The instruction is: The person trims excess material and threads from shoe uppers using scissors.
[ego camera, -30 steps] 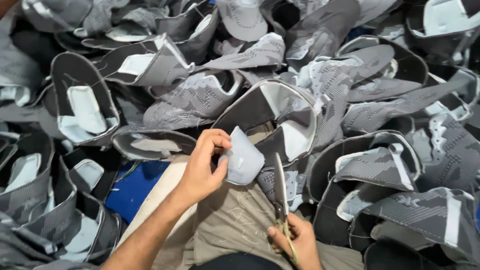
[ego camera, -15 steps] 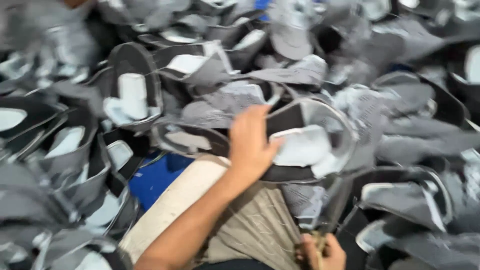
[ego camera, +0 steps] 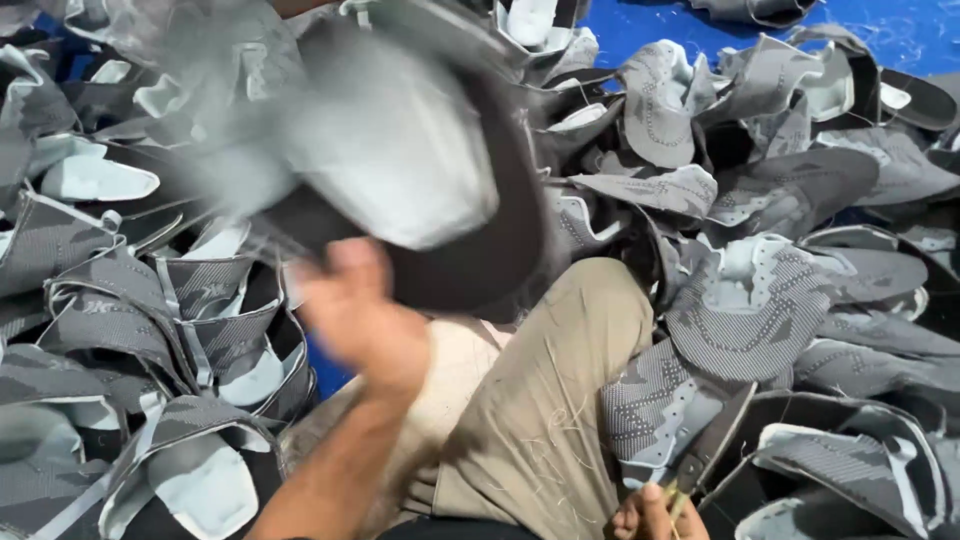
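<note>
Shoe upper [ego camera: 400, 170], grey with a pale lining and dark rim, is raised and motion-blurred at upper centre, above the khaki-clad knee [ego camera: 560, 390], with the left hand [ego camera: 355, 315] at its lower edge; the blur hides whether those fingers are clamped on it. Right hand [ego camera: 655, 512] sits at the bottom edge, fingers curled tight around the handles of dark scissors [ego camera: 715, 445] whose blades point up and to the right. Similar grey uppers [ego camera: 750, 310] are piled on all sides over a blue floor [ego camera: 900, 30]
</note>
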